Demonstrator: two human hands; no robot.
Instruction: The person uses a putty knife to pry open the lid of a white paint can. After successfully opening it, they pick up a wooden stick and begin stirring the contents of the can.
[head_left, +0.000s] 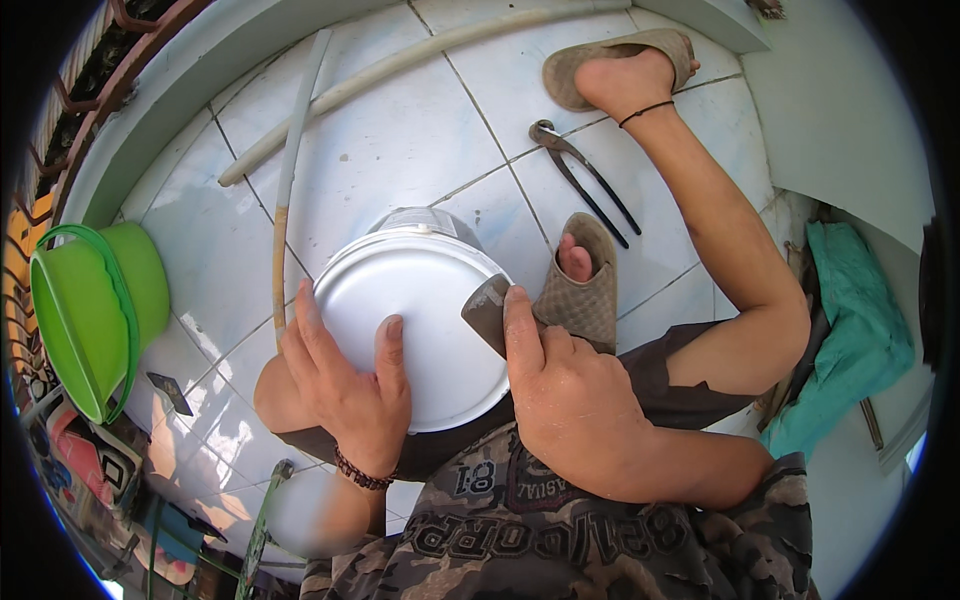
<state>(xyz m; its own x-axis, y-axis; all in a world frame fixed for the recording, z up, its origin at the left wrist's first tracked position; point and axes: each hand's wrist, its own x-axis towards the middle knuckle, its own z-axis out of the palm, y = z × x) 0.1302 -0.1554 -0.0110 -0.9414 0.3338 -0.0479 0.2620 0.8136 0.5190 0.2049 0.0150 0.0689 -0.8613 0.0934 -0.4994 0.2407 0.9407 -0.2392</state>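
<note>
In the head view, a white lidded bucket (415, 310) sits between the person's legs; the left hand (352, 395) is at its left rim, fingers (315, 335) spread, gripping nothing; the right hand (572, 405), fingers closed, holds a dark-bladed scraper (487, 314) at the right rim; pincers (566, 163) lie on the tiled floor (400, 120)

Left hand (350, 385): fingers spread at the left edge of a white lid (420, 325); braided bracelet (362, 474) on the wrist
Right hand (570, 410): holds a flat grey blade (486, 312) at the lid's right edge (its gripped end is hidden)
White bucket (425, 218): lidded, near the knees
Pincers (585, 180): on white tiles (400, 125), handles parted
Pale pipe (400, 62): crossed by a thinner pole (293, 160)
Green pail (150, 290): far left
</note>
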